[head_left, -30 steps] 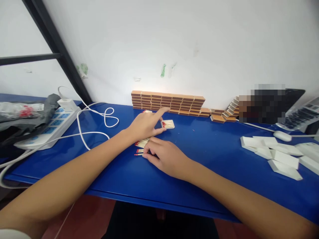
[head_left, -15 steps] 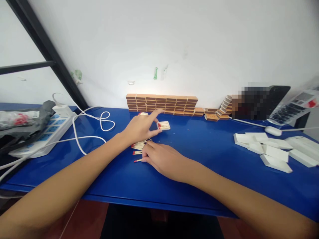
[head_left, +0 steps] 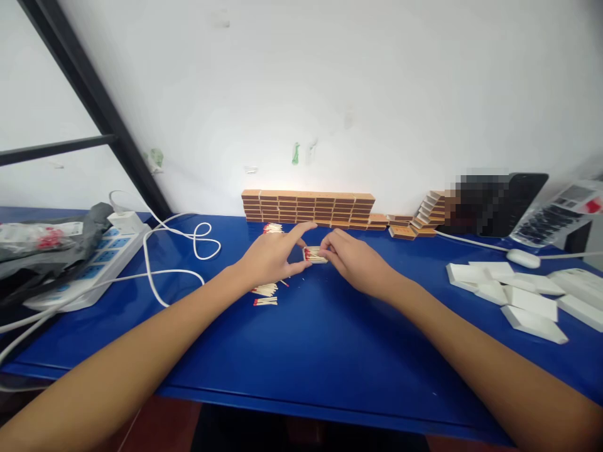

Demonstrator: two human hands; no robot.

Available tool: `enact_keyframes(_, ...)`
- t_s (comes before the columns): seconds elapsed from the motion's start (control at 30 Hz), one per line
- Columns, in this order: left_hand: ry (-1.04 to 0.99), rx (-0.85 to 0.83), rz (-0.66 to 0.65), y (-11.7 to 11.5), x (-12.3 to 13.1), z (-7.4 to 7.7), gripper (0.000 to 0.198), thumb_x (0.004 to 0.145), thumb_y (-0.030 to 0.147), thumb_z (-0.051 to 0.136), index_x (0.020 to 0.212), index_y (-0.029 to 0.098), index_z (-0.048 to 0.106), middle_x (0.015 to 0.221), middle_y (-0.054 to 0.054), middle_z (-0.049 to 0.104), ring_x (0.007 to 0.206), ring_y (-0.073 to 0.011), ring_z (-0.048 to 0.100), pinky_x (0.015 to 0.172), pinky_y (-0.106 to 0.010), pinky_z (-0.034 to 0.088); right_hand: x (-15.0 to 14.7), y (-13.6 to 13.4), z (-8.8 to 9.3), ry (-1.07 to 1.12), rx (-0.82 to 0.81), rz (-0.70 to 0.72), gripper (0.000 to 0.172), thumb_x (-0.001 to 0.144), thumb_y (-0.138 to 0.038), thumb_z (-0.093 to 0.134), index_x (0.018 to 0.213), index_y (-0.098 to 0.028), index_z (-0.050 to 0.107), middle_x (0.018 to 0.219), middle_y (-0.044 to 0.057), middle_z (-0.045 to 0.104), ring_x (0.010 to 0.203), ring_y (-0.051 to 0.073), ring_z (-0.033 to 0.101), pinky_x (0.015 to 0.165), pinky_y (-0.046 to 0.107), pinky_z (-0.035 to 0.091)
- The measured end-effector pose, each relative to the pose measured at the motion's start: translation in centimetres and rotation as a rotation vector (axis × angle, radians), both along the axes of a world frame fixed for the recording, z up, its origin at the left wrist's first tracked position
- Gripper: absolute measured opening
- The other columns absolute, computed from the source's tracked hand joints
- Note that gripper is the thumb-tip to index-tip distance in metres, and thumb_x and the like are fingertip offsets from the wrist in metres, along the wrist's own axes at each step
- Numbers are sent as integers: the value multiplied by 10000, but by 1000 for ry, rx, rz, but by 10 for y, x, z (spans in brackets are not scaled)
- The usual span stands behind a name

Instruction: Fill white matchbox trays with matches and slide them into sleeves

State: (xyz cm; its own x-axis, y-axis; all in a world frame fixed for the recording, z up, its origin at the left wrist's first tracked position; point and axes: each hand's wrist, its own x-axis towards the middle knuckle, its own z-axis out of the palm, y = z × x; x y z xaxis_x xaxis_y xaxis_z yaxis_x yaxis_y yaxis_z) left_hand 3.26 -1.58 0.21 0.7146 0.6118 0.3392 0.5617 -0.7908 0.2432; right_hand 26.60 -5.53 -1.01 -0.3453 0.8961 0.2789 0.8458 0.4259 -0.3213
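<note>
A small white matchbox tray (head_left: 321, 260) with red-tipped matches in it lies on the blue table. My left hand (head_left: 270, 256) is at the tray's left end, its thumb and a finger against the corners and its index finger stretched out above. Over the tray's right end, my right hand (head_left: 354, 262) pinches the plain ends of matches (head_left: 314, 252); how many is hidden by the fingers. Loose matches (head_left: 264, 289) lie in a heap below my left hand, partly covered by it. Another bunch of matches (head_left: 273, 228) shows behind that hand.
Stacked matchboxes (head_left: 308, 207) line the wall, with a few more boxes (head_left: 402, 232) to their right. White empty trays (head_left: 532, 303) are piled at the right, near a black phone (head_left: 527, 201). At the left are a power strip (head_left: 101, 263), white cables (head_left: 176, 274) and plastic packaging (head_left: 42, 242).
My right hand has moved from the loose matches up and right to the tray, carrying matches. My left hand stays at the tray. The view has tilted slightly upward.
</note>
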Motion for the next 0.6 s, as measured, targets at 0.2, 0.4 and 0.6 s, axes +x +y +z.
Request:
enact_keyframes(0.2,33,-47,-16,-1,1,-3,710,952,338,764,1545,280,376,1217,-7,779,775,-182,762,701,-302,513,7,1,1,24,51,62,140,1061,-259,507,1021,-199,627,1002,65,624,816,189,573,742,313,416)
enact_keyframes(0.4,78,-59,-31,-1,0,-7,667,954,352,755,1520,273,411,1193,-13,787,735,-182,750,692,-311,519,18,4,7,49,-72,156,99,988,-298,637,980,-205,670,950,41,618,833,177,577,746,303,427)
enact_keyframes(0.6,123,10,-24,0,-1,-9,601,960,420,745,1476,245,488,1072,-21,805,672,-186,724,622,-298,475,14,4,5,30,-81,139,86,997,-251,602,955,-206,662,909,29,613,775,161,557,693,289,398)
